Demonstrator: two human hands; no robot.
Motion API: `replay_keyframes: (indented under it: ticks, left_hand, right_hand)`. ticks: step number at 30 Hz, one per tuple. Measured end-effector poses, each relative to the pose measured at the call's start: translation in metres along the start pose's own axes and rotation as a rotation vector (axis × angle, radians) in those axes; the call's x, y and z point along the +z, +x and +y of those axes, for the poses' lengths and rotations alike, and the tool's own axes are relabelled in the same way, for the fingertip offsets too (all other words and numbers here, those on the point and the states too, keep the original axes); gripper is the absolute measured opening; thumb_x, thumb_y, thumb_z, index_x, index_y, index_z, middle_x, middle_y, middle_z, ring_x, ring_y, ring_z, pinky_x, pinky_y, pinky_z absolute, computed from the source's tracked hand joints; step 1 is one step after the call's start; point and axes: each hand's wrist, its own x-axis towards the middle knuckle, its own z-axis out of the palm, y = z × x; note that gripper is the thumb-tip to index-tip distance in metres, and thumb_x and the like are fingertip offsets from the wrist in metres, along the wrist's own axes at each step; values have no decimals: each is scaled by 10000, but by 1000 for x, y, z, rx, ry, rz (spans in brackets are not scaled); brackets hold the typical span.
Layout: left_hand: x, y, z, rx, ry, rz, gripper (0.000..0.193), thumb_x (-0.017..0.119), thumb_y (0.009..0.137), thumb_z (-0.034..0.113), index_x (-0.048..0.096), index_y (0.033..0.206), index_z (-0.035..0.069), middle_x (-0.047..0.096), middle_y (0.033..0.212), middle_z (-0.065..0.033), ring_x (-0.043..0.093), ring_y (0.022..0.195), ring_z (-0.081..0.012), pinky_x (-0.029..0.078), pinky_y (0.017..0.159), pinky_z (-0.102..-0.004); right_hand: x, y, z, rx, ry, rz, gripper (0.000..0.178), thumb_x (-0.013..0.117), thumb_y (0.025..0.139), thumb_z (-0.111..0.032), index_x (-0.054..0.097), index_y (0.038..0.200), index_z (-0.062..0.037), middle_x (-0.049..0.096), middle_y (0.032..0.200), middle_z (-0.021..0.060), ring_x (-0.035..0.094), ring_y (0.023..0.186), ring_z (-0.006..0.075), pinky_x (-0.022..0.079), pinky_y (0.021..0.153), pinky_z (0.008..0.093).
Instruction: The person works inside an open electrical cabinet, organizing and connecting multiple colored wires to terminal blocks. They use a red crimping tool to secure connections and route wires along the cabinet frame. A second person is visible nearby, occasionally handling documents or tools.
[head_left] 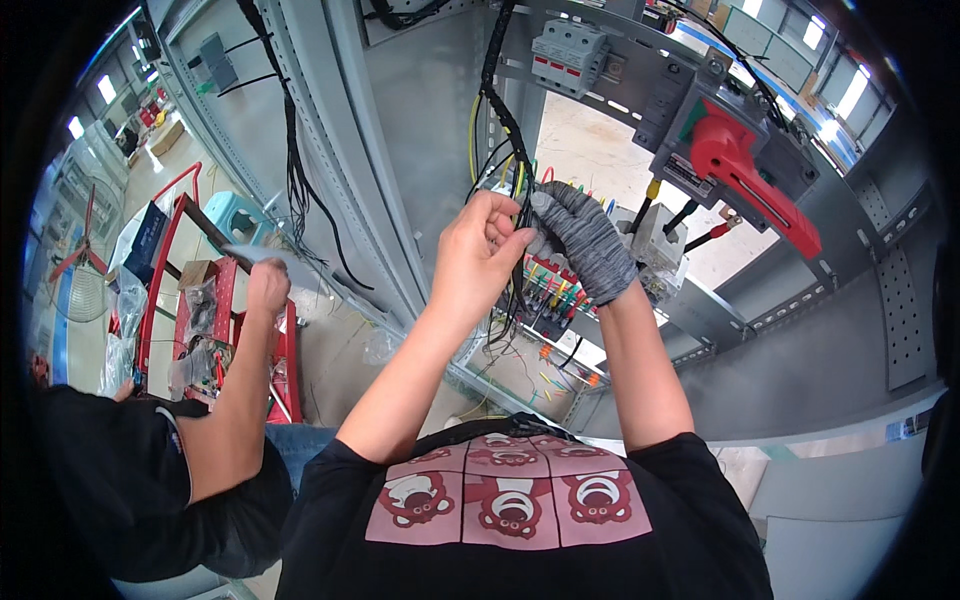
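Note:
My left hand (480, 250), bare, is closed with thumb and fingertips pinched at a bundle of thin wires (521, 178), black with a few yellow-green ones. On the other side of the same bundle, my right hand (590, 245) wears a grey knitted glove. Its fingers curl in against the wires, almost meeting the left fingertips. Above the hands the bundle continues as a black wrapped harness (493, 70) inside a grey metal cabinet. Loose black wire ends hang below the hands, before a row of terminals (555, 290) with coloured wires.
At the upper right sits a switch with a red handle (740, 165); a white breaker (568, 58) is on the rail. Another black harness (292, 150) hangs left. A co-worker's arm (240, 390) holds a pale sheet (290, 268) beside a red cart (285, 365).

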Motion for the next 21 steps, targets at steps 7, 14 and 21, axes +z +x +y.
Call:
replay_keyframes:
  ticks: [7, 14, 21]
  left_hand:
    - [-10, -10, 0, 6, 82, 33, 110, 597, 863, 76, 572, 921, -13, 510, 686, 22, 423, 604, -39, 380, 546, -211]
    - [-3, -15, 25, 99, 431, 55, 141, 588, 863, 126, 573, 894, -10, 540, 639, -71, 507, 562, -224, 434, 559, -338]
    - [10, -22, 9, 354, 342, 164, 134, 558, 860, 22, 462, 953, 20, 527, 924, -95, 603, 704, -232, 487, 650, -319]
  right_hand:
    - [-1, 7, 12, 1, -25, -49, 158, 650, 858, -212, 666, 910, -64, 594, 707, -33, 501, 576, 38, 382, 499, 190]
    - [-1, 11, 11, 30, 15, -64, 135, 644, 860, -201, 665, 878, -68, 588, 672, -30, 498, 531, 44, 373, 459, 189]
    - [-10, 11, 0, 5, -43, -202, 160, 659, 834, -137, 654, 944, -20, 643, 819, 12, 575, 737, 73, 470, 667, 211]
